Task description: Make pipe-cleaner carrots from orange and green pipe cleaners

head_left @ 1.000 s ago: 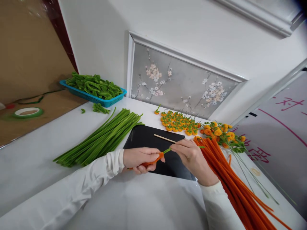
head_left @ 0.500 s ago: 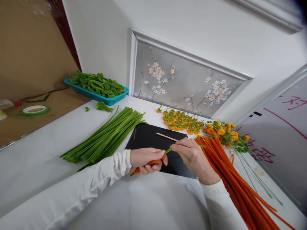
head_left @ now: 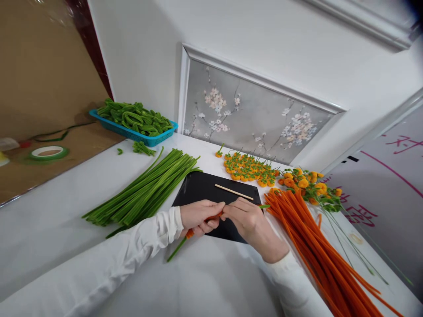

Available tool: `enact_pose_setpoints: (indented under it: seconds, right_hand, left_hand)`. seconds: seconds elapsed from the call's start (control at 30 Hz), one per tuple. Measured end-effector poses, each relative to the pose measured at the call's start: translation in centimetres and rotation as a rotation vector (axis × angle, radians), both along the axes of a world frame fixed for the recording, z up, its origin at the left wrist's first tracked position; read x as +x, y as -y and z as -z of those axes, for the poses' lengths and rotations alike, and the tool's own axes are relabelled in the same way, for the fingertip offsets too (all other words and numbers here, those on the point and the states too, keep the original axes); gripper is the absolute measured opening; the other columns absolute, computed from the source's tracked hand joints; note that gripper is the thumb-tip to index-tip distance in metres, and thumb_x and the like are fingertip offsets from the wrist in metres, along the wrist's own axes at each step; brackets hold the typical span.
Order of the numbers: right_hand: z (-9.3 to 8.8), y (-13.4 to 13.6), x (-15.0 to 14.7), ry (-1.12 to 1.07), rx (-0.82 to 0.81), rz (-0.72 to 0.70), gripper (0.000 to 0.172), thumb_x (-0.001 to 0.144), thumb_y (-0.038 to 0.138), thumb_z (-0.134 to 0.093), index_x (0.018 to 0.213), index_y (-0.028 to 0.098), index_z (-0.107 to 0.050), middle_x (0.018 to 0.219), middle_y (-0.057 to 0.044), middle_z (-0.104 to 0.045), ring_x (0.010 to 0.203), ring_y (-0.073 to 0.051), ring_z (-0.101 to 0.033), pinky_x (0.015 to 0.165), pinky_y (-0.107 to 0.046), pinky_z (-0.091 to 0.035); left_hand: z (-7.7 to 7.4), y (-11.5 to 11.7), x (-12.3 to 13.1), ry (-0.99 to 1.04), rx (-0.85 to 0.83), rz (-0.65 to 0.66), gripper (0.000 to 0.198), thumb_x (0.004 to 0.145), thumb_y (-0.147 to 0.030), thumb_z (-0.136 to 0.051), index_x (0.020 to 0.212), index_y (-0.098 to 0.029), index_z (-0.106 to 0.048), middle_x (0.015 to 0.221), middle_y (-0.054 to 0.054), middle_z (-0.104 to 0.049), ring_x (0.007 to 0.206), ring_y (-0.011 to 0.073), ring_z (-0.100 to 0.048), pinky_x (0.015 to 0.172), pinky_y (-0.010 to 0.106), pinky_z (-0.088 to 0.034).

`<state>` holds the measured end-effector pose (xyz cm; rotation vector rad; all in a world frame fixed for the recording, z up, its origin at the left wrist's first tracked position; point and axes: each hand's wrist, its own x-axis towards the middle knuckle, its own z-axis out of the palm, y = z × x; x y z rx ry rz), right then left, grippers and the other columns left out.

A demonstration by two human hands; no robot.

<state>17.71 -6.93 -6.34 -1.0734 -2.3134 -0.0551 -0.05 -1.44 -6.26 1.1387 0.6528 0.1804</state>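
Note:
My left hand (head_left: pixel 198 215) is closed around an orange chenille coil (head_left: pixel 189 234), most of it hidden by the fingers. A green chenille stem (head_left: pixel 176 250) runs through or alongside the coil, poking out below my left wrist. My right hand (head_left: pixel 251 223) meets the left fingertips and pinches at the coil's upper end, where the same green stem seems to pass. Green also shows just beyond the right knuckles. Both hands are above a black mat (head_left: pixel 205 182), on which a thin wooden stick (head_left: pixel 234 192) lies.
Green chenille stems (head_left: pixel 145 189) lie to the left, orange chenille stems (head_left: pixel 317 246) to the right. Behind are small orange flower heads (head_left: pixel 247 166) and a finished flower bunch (head_left: pixel 307 182). A blue basket (head_left: pixel 145 139) holds green loops. Green tape (head_left: pixel 49 152) lies far left.
My right hand has moved left and now meets my left fingertips. The green stem sticks out farther at the lower left, and its right-hand end has shifted left.

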Motion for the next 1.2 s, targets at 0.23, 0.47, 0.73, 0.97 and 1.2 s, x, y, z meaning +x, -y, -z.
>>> enact_pose_setpoints:
  seconds: [0.23, 0.47, 0.73, 0.97, 1.2]
  right_hand:
    - [-0.3, 0.0, 2.3, -0.168, -0.113, 0.155, 0.032, 0.090, 0.027, -0.055, 0.122, 0.023, -0.058, 0.102, -0.008, -0.067, 0.087, -0.019, -0.063, 0.077, -0.031, -0.052]
    - [-0.9, 0.7, 4.8, -0.294, -0.425, -0.029, 0.035, 0.094, 0.014, -0.036, 0.105, 0.022, -0.068, 0.084, -0.004, -0.068, 0.073, -0.014, -0.065, 0.068, -0.027, -0.054]
    - [-0.9, 1.0, 2.3, -0.166, -0.275, -0.011, 0.026, 0.093, 0.017, -0.047, 0.101, 0.025, -0.071, 0.095, -0.005, -0.069, 0.081, -0.014, -0.065, 0.072, -0.025, -0.053]
    - [-0.1, 1.0, -1.9, -0.068, 0.053, -0.121, 0.016, 0.090, 0.019, -0.056, 0.098, 0.022, -0.069, 0.100, -0.006, -0.068, 0.106, -0.021, -0.057, 0.087, -0.036, -0.051]
    - [0.3, 0.4, -1.4, -0.214, 0.032, -0.123, 0.019, 0.093, 0.018, -0.049, 0.102, 0.019, -0.066, 0.097, -0.009, -0.067, 0.095, -0.017, -0.062, 0.081, -0.031, -0.055]
  left_hand:
    - [0.0, -0.8, -0.5, 0.029, -0.072, -0.085, 0.047, 0.075, -0.064, -0.057, 0.077, -0.017, -0.048, 0.052, -0.008, -0.034, 0.040, 0.0012, -0.011, 0.033, 0.011, -0.006]
    - [0.2, -2.3, -1.2, 0.084, -0.156, -0.213, 0.033, 0.084, -0.045, -0.057, 0.080, -0.013, -0.054, 0.056, -0.006, -0.037, 0.039, 0.0006, -0.017, 0.032, 0.009, -0.008]
    - [-0.2, -2.4, -1.1, 0.163, -0.268, -0.416, 0.015, 0.094, -0.024, -0.043, 0.089, -0.015, -0.053, 0.060, -0.003, -0.042, 0.036, 0.0001, -0.026, 0.031, 0.005, -0.014]
    - [-0.2, -2.4, -0.9, 0.253, -0.276, -0.510, 0.025, 0.096, -0.028, -0.038, 0.087, -0.013, -0.055, 0.060, -0.003, -0.040, 0.037, 0.0002, -0.026, 0.030, 0.006, -0.016]
    - [-0.8, -1.8, -1.0, 0.337, -0.264, -0.416, 0.030, 0.092, -0.038, -0.047, 0.103, -0.013, -0.060, 0.073, 0.003, -0.057, 0.051, 0.0065, -0.047, 0.040, 0.013, -0.036]
